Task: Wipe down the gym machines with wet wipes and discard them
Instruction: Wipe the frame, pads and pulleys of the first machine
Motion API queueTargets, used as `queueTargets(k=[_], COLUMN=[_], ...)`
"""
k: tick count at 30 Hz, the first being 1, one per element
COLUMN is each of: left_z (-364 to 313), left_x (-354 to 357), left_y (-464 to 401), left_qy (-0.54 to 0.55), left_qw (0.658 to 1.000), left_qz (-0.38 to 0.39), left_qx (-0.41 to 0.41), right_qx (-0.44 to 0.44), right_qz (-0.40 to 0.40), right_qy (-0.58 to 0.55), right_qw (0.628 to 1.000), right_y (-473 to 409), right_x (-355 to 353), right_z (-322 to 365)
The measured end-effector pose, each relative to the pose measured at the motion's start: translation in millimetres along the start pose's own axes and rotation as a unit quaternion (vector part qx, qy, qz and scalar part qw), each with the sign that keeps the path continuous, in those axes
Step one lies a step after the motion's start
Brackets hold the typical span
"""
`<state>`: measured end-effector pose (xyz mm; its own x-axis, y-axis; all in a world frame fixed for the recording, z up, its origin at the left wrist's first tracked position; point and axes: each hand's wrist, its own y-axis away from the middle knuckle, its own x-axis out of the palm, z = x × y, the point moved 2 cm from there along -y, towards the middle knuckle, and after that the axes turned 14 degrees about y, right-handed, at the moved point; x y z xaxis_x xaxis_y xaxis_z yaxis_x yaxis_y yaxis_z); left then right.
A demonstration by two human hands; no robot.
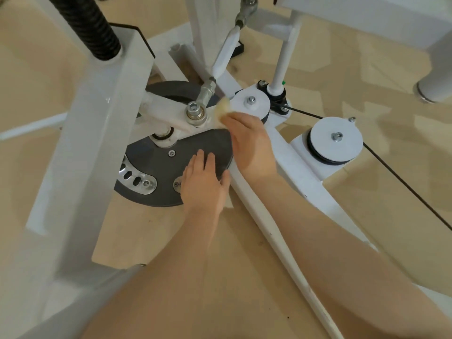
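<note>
Floor: light tan wood-pattern surface, matte, scattered dark specks. Lighting: soft, diffuse; faint angular shadows upper right.

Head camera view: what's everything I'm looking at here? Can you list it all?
machine frame: one, white, across the left and centre
disc: one, dark grey, flat at the frame's base
pulleys: two, white, right of the disc
cable: one, black, running out from the pulleys to the right
spring: one, black, upper left
floor: tan, under everything
wipe: one, pale, bunched in the right hand
left hand: flat on the disc
right hand: pressing the wipe to the frame
</note>
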<state>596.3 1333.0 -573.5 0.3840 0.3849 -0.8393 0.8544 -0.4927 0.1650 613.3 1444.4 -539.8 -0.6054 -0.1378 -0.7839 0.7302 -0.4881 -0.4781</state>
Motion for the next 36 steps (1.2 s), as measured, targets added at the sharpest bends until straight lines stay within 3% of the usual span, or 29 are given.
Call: queueTargets(k=[2, 4, 6, 10, 12, 15, 18, 23, 25, 28, 33, 36], left_z=[1, 2, 1, 0, -1, -3, -4, -3, -3, -4, -4, -4], left_x=[0, 0, 1, 0, -2, -3, -4, -6, -5, -4, -5, -3], left_y=[-4, -6, -6, -6, -6, -6, -5, -4, -3, -3, -3, -3], left_qy=[0.002, 0.009, 0.019, 0.021, 0.013, 0.009, 0.007, -0.009, -0.022, -0.031, -0.031, -0.042], left_qw=[1.0, 1.0, 0.999, 0.999, 1.0, 1.0, 1.0, 1.0, 1.0, 0.999, 0.999, 0.999], left_qz=[-0.005, -0.019, -0.026, -0.023, -0.013, -0.004, -0.001, -0.005, 0.002, 0.003, -0.004, -0.001], left_qx=[0.0, 0.002, 0.001, -0.011, -0.014, -0.023, -0.03, -0.019, -0.016, -0.013, -0.008, -0.007], right_qx=[-0.062, -0.119, -0.174, -0.253, -0.197, -0.114, -0.105, -0.204, -0.17, -0.029, -0.065, -0.053], right_qz=[0.096, 0.229, 0.276, 0.252, 0.199, 0.304, 0.287, 0.3, 0.311, 0.305, 0.319, 0.284], right_qy=[0.052, 0.14, 0.193, 0.28, 0.318, 0.338, 0.29, 0.107, 0.149, 0.125, 0.084, 0.066], right_qw=[0.992, 0.956, 0.925, 0.891, 0.906, 0.883, 0.907, 0.926, 0.923, 0.944, 0.942, 0.955], right_y=[-23, -31, -30, -39, -57, -64, -62, -39, -45, -50, -39, -43], right_x=[17, 34, 45, 42, 36, 26, 21, 34, 26, 14, 7, 6], right_z=[13, 23, 26, 16, -6, -41, -45, -39, -57, -82, -74, -89])
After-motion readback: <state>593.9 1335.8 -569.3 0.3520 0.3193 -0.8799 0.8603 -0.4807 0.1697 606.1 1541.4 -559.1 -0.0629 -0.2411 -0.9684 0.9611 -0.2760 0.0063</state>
